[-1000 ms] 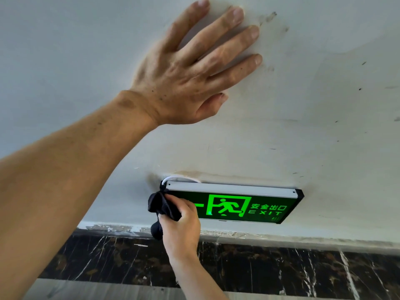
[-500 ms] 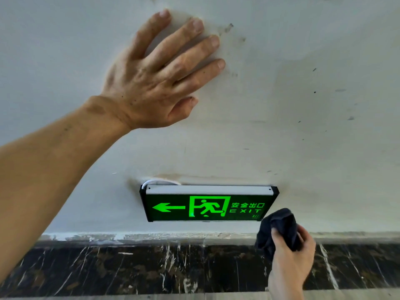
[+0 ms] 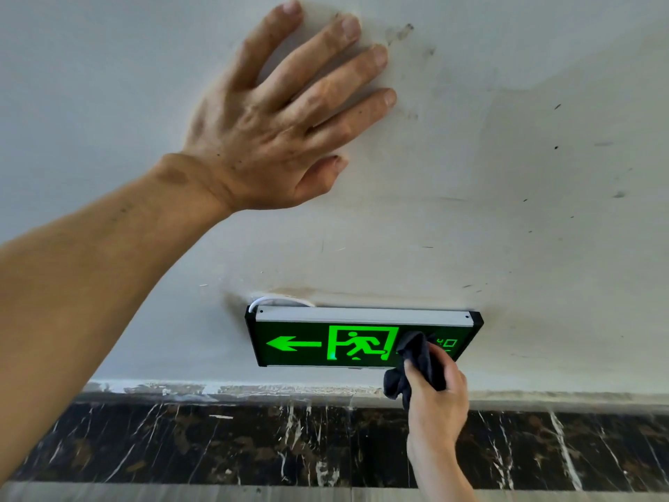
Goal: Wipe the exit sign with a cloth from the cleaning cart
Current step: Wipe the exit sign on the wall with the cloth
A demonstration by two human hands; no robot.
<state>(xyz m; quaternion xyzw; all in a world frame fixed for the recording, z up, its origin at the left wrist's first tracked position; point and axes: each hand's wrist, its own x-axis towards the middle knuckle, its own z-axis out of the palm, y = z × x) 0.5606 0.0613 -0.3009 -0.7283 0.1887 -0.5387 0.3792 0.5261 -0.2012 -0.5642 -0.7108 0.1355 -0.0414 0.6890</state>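
Left hand (image 3: 275, 128): fingers spread, palm flat against the scuffed white wall (image 3: 506, 175). Below it, the exit sign (image 3: 318, 344), wall-mounted above a dark marble band (image 3: 217, 443), shows a lit green arrow pointing left and a running-figure pictogram; a white cable (image 3: 282, 302) loops at its upper left corner. Right hand (image 3: 438, 396): closed around a bunched dark cloth (image 3: 416, 360) pressed to the sign's right portion, hiding most of the lettering, which cannot be read.
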